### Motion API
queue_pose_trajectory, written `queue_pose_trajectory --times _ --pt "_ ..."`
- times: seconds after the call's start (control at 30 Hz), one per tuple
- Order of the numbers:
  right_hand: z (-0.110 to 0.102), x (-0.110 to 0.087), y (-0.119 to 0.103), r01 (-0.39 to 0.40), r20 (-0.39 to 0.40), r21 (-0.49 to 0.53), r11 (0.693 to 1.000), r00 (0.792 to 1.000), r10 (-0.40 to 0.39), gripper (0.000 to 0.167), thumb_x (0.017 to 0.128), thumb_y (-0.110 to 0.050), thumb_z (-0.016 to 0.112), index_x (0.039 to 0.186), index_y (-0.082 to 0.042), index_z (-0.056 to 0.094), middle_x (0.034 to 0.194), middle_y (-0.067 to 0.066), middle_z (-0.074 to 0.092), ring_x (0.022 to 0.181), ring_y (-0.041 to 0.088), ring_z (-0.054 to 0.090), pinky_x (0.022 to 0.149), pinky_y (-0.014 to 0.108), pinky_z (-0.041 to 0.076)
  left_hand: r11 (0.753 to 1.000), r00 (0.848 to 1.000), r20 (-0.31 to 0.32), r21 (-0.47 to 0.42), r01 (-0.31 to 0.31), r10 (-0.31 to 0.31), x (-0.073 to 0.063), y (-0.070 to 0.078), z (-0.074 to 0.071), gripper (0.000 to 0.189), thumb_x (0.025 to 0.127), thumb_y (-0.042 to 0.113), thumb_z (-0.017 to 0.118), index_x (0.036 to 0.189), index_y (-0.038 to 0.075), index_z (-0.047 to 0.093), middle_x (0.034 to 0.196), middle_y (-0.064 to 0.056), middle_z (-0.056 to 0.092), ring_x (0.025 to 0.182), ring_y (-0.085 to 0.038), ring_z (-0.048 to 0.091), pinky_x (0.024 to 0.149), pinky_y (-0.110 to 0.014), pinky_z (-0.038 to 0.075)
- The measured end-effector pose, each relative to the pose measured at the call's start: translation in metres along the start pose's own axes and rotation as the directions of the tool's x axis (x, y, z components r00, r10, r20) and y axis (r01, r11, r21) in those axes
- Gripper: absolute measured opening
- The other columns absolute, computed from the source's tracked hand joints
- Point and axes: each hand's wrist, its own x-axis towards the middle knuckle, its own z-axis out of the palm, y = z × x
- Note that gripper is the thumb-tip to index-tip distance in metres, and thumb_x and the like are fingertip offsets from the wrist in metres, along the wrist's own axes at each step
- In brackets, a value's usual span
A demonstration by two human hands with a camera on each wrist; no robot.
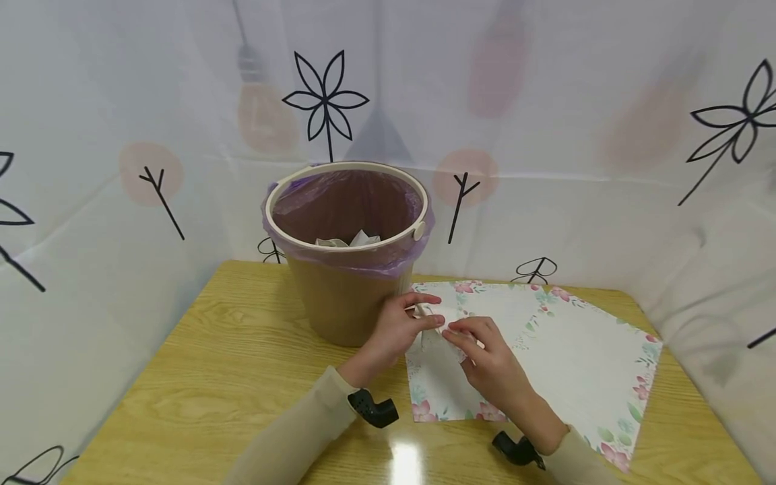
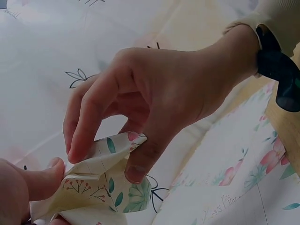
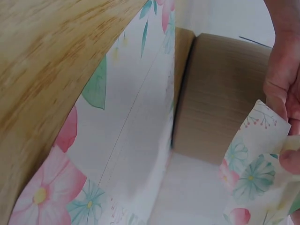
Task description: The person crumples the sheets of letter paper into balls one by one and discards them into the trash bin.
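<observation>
Both hands hold a small folded piece of floral-printed paper (image 2: 133, 190) above the table. My left hand (image 1: 393, 330) pinches its upper edge between thumb and fingers, as the left wrist view shows. From the other side my right hand (image 1: 496, 367) grips the same paper, its thumb (image 2: 44, 180) on top in the left wrist view. The paper is creased and bent open, with a pale cream inner face. In the right wrist view its printed face (image 3: 253, 176) shows flowers and red berries. Some right fingertips are hidden behind the paper.
A beige bin (image 1: 345, 310) with a purple liner (image 1: 394, 266) stands left of the hands, with crumpled paper (image 1: 364, 238) inside. Flat flower-bordered sheets (image 1: 588, 364) lie under and right of the hands on the wooden table (image 1: 224, 377). A patterned curtain (image 1: 545, 222) hangs behind.
</observation>
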Motion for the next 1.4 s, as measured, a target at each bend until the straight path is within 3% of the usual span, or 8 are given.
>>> queue_pose_trajectory --times 0.2,0.33,0.53,0.73,0.87,1.0,1.13,1.4 --pt "-0.002 -0.001 0.000 0.021 0.037 0.094 0.995 0.999 -0.025 0.035 0.099 -0.025 0.057 0.118 0.002 0.069 0.122 0.020 0.058 0.107 0.034 0.052 0.090 0.029 0.045 0.999 1.000 -0.019 0.031 -0.011 0.012 -0.001 -0.001 0.000 0.029 0.080 0.014 0.085 0.107 0.012 0.076 0.101 0.002 0.066 0.071 -0.015 0.048 0.061 -0.026 0.041" --pt "-0.005 -0.004 -0.001 -0.135 0.023 0.186 0.973 0.991 0.133 0.031 0.096 -0.027 0.069 0.113 -0.001 0.072 0.122 0.017 0.059 0.109 0.031 0.056 0.098 0.019 0.044 0.994 0.999 -0.034 0.110 -0.029 0.032 -0.001 -0.002 0.001 0.028 0.079 0.019 0.086 0.106 0.018 0.077 0.115 0.009 0.068 0.106 -0.015 0.055 0.085 -0.034 0.046" --pt "-0.010 0.000 -0.001 -0.385 0.000 0.182 0.905 0.920 0.392 0.045 0.067 0.004 0.088 0.109 -0.003 0.073 0.118 0.011 0.063 0.106 0.026 0.062 0.093 0.013 0.044 0.992 0.996 -0.006 0.097 -0.085 0.086 -0.002 -0.002 0.002 0.031 0.079 0.016 0.086 0.108 0.016 0.076 0.112 0.011 0.069 0.114 -0.014 0.055 0.095 -0.042 0.045" --pt "-0.014 0.006 -0.002 -0.547 0.102 0.224 0.807 0.836 0.539 0.059 0.065 0.003 0.090 0.120 0.002 0.067 0.130 0.014 0.057 0.118 0.028 0.057 0.089 0.023 0.049 0.985 0.985 0.017 0.034 -0.171 0.171 -0.002 -0.002 0.001 0.028 0.079 0.009 0.084 0.106 0.010 0.076 0.110 0.008 0.072 0.108 -0.010 0.059 0.095 -0.043 0.045" --pt "-0.015 0.010 -0.003 -0.587 0.169 0.187 0.787 0.809 0.563 0.069 0.066 -0.004 0.090 0.129 0.002 0.062 0.137 0.017 0.055 0.123 0.034 0.056 0.086 0.032 0.052 0.983 0.983 0.021 0.019 -0.181 0.181 -0.003 -0.003 0.002 0.023 0.082 0.008 0.082 0.104 0.010 0.076 0.111 0.008 0.072 0.111 -0.010 0.059 0.095 -0.040 0.043" --pt "-0.016 0.012 -0.004 -0.615 0.218 0.182 0.767 0.786 0.579 0.076 0.067 -0.008 0.091 0.135 0.002 0.058 0.143 0.018 0.052 0.129 0.037 0.051 0.086 0.038 0.053 0.987 0.988 0.011 -0.021 -0.157 0.157 -0.004 -0.004 0.004 0.021 0.083 0.005 0.080 0.104 0.007 0.076 0.112 0.003 0.072 0.110 -0.012 0.059 0.088 -0.033 0.043" --pt "-0.016 0.014 -0.004 -0.634 0.244 0.187 0.750 0.770 0.590 0.079 0.066 -0.008 0.091 0.138 0.000 0.057 0.144 0.017 0.052 0.131 0.036 0.049 0.087 0.039 0.052 0.981 0.996 0.011 -0.173 -0.088 0.091 -0.005 -0.004 0.007 0.023 0.083 -0.003 0.077 0.106 0.001 0.074 0.114 -0.005 0.071 0.097 -0.012 0.062 0.076 -0.023 0.048" --pt "-0.014 0.015 -0.004 -0.631 0.268 0.224 0.743 0.772 0.576 0.079 0.066 -0.004 0.090 0.138 -0.004 0.057 0.134 0.012 0.058 0.123 0.033 0.055 0.083 0.038 0.055 0.892 0.998 0.053 -0.449 0.056 -0.036 -0.009 -0.004 0.012 0.027 0.086 -0.012 0.069 0.112 -0.005 0.070 0.115 -0.009 0.070 0.076 -0.011 0.061 0.063 -0.019 0.048"
